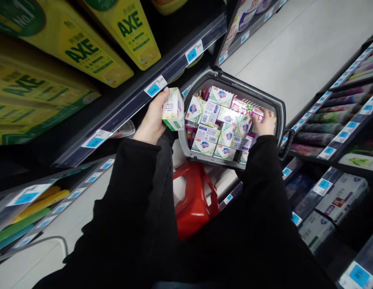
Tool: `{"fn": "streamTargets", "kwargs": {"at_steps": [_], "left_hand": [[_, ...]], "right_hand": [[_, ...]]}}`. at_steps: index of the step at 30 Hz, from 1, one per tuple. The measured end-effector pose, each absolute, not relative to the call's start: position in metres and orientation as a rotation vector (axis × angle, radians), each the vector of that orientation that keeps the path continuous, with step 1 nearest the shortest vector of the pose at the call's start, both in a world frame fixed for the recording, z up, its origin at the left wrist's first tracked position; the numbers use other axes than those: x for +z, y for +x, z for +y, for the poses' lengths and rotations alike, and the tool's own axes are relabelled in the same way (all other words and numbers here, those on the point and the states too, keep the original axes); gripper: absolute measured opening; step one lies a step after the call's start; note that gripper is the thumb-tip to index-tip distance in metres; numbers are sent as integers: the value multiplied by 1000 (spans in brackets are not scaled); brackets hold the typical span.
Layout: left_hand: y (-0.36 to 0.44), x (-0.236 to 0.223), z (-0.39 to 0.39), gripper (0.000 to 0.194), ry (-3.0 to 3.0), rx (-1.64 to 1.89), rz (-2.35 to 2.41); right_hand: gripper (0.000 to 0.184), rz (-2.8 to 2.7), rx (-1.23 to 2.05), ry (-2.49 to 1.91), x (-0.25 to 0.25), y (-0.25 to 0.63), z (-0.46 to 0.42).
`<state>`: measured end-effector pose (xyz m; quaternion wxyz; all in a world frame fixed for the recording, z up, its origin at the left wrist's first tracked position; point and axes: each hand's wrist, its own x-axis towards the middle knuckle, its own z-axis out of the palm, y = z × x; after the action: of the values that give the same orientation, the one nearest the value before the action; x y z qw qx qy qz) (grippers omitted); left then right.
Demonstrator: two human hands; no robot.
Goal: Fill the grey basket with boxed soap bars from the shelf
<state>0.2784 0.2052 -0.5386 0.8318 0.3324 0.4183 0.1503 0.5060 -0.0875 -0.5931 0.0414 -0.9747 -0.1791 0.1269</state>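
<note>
My left hand [153, 118] is closed around a white and green soap box [173, 109], held up just left of a grey basket [281, 106]. Inside the basket lie several similar soap boxes [204, 146], packed at mixed angles. Some purple and pink packages [240, 106] show among them. My right hand [266, 122] reaches into the basket's right side, its fingers curled down by a pink and white package [257, 114]. What those fingers grip is partly hidden.
Yellow AXE bottles [108, 60] fill the shelf at upper left, its price-tagged edge [171, 76] close to my left hand. A red plastic basket or stool [194, 200] is below the grey basket. Shelves of packages [339, 196] run along the right; pale floor [279, 52] lies beyond.
</note>
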Motion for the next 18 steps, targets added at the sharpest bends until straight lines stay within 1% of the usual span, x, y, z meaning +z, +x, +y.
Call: {"fn": "streamTargets", "kwargs": {"at_steps": [2,4,7,14,16,18], "left_hand": [[279,-541,207,22,677,331,882],[279,-543,208,21,668,331,875],[279,-546,208,22,675,311,866],[279,-547,207,19,738,338,880],[280,-547,206,20,742,332,891],[280,-548,206,21,740,329,899]], "right_hand": [[48,-333,406,-3052,-589,528,-112],[43,-89,503,-3113,-589,543,-133],[51,100,556,-3081,-598,546,-150],[56,7,361,-2985,-619,525,-154],[63,-43,365,-2968,-620,524,-159],[76,-112,406,-2933,-620,525,-163]]}}
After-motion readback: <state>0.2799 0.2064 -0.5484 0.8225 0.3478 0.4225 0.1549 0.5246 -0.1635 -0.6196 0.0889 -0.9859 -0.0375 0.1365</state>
